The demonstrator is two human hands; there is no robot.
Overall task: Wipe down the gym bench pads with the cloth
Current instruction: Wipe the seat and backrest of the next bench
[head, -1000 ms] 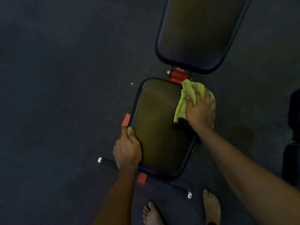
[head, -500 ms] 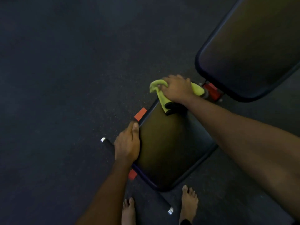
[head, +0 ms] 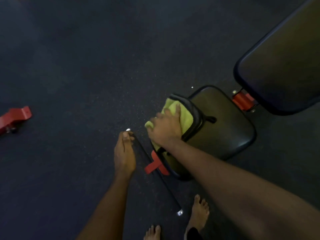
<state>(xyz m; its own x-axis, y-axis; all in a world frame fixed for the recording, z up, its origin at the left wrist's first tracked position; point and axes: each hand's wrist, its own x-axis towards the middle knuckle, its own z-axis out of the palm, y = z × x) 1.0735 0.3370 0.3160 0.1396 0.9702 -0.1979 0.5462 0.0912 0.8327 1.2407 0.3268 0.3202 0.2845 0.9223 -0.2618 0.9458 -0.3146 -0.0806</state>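
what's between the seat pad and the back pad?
A red hinge bracket with small metal bolt ends spans the gap between the seat pad and the back pad, with dark floor on either side. This shows in the head view.

I have the left hand (head: pixel 124 153) just off centre toward 7 o'clock. Its forearm rises from the bottom edge, and its fingers are straight, together and pointing to 12 o'clock. The right hand (head: pixel 164 129) lies at its 1 o'clock, palm down with fingers spread flat and slightly blurred, and its forearm enters from 4 o'clock.
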